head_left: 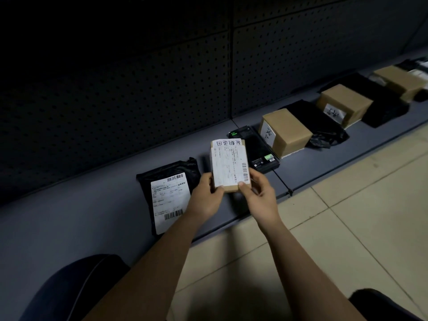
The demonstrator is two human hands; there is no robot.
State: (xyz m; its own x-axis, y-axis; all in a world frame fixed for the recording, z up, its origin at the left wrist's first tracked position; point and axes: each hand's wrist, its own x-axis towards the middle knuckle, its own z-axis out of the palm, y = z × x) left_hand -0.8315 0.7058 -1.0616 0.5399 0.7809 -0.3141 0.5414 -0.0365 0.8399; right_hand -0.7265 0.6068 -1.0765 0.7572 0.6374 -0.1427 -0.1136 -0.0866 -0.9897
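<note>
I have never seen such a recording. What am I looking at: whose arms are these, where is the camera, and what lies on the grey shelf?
There is no machine here. One camera sits on a person's head and looks forward and down at their own bare arms. The left hand and the right hand together hold a small labelled box at a low grey shelf. On the shelf lie a black mailing bag, a flat black box and, further right, brown cartons.
</note>
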